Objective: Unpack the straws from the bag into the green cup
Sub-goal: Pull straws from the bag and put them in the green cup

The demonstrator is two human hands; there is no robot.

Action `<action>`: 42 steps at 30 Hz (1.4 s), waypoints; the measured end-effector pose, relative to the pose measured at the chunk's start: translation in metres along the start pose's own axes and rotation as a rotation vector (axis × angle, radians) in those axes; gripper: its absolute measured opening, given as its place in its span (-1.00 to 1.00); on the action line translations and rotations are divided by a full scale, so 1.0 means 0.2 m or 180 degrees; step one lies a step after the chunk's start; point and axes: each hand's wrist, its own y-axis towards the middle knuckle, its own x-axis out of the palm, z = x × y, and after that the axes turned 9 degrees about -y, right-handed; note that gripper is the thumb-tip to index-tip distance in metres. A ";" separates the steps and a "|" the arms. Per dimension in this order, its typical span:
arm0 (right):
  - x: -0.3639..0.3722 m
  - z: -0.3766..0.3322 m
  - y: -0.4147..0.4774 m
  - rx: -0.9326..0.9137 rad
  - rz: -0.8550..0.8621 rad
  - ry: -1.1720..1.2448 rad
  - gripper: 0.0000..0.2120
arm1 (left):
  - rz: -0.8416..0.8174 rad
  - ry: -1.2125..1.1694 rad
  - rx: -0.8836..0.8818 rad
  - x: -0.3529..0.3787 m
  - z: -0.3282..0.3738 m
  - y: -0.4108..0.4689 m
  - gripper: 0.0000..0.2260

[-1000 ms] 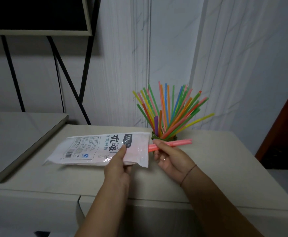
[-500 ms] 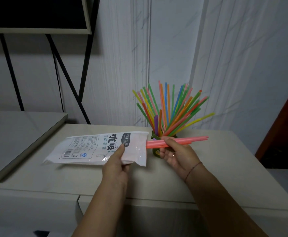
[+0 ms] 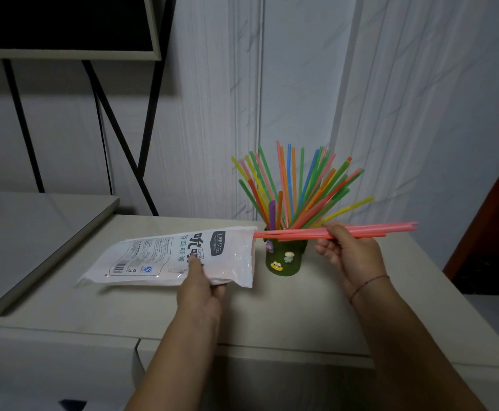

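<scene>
Left hand [image 3: 201, 287], centre frame, pinches the white bag [image 3: 177, 256] w/ thumb on top, bag lifted off the bench [image 3: 272, 315]. Green cup [image 3: 285, 256] stands just right of the bag mouth, full of coloured straws. Right hand [image 3: 349, 253] grips a pink straw bundle [image 3: 331, 231], ends in the bag mouth.

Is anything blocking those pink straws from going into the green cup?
Only the cup's own load: the colourful straws already fanned out of the green cup crowd its opening. The pink straws in the right hand must slip between them.
</scene>
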 end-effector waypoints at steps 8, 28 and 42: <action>-0.10 -0.05 0.04 -0.0429 0.0428 -0.0147 -0.93 | 0.0044 -0.0147 0.0127 0.01 0.00 -0.02 -0.86; -0.19 -0.18 0.03 -0.1214 0.0877 -0.1149 -0.92 | 0.0058 -0.0102 0.0095 0.01 0.00 -0.03 -0.87; -0.10 -0.21 0.00 -0.1793 0.0717 -0.2175 -0.89 | 0.0142 -0.0068 0.0083 0.03 0.00 -0.05 -0.87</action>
